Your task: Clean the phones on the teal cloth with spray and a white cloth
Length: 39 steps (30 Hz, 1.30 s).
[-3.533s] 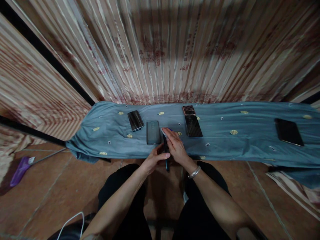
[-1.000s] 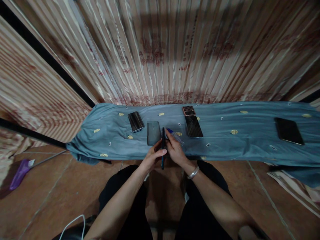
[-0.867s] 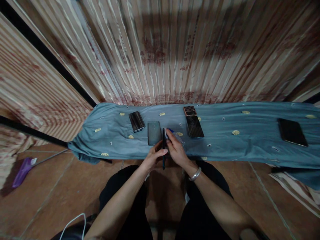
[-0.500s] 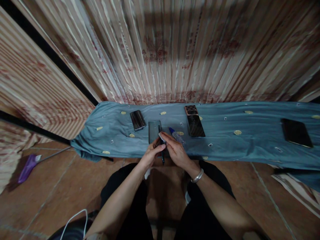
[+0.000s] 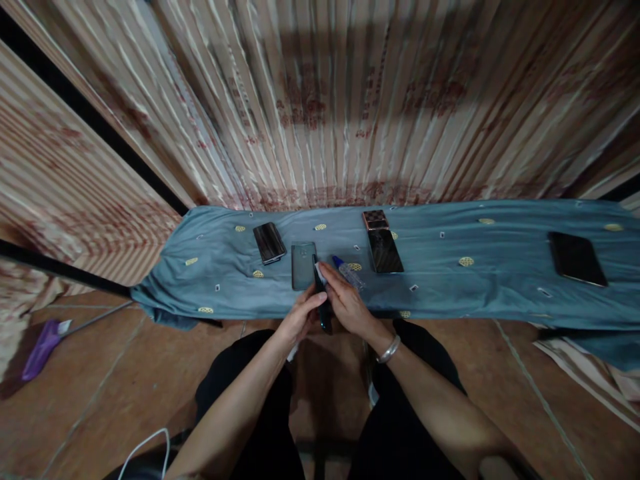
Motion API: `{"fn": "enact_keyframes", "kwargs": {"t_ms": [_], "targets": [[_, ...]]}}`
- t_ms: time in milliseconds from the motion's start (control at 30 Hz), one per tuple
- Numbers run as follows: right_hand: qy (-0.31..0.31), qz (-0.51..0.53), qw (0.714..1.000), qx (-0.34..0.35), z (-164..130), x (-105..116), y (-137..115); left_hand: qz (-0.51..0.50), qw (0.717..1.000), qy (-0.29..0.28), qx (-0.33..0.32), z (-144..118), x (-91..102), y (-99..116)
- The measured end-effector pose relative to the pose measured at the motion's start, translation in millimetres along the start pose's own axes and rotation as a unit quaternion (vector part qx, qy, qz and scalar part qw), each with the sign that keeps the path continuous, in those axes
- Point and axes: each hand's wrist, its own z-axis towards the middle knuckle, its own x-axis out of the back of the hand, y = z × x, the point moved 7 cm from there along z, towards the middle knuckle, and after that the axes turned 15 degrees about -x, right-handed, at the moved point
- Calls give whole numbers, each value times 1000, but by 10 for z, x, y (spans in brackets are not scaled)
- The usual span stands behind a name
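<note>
My left hand (image 5: 299, 317) is closed round a dark smartphone (image 5: 325, 318), held tilted nearly edge-on above the near edge of the cloth-covered table. A small white wipe (image 5: 319, 271) shows at the fingertips of my right hand (image 5: 351, 307), whose fingers press it against the phone's side. Most of the wipe is hidden. Just beyond my hands lies a clear grey phone case (image 5: 303, 268). To its right, a clear bottle with a blue top (image 5: 349, 272) lies on its side, partly behind my right fingers.
A blue-green cloth (image 5: 430, 293) covers the long table. On it lie a dark phone (image 5: 269, 243) at left, an unfolded flip phone (image 5: 385, 251) right of centre and a black tablet-like device (image 5: 577, 258) far right. A striped curtain (image 5: 320, 133) hangs behind.
The phone has turned in my hands, so more of its dark surface shows at the lower end. My right hand stays against it with the wipe. The view has shifted slightly.
</note>
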Motion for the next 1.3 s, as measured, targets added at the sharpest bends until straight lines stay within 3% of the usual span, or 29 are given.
{"fn": "enact_keyframes", "kwargs": {"t_ms": [233,467,700,1033,1300], "targets": [[29,-10,999,-45,132,43,196,15,999,-25,29,-70,-30,-47],[63,7,996,-57,113,116,128,27,998,-47,13,-74,-76,2],[52,14,997,-58,173,123,158,43,997,-59,17,-96,-100,25],[68,34,993,-88,197,86,287,13,999,-30,12,-76,-94,77],[90,14,988,-121,189,125,297,26,995,49,88,-84,-30,-19]]}}
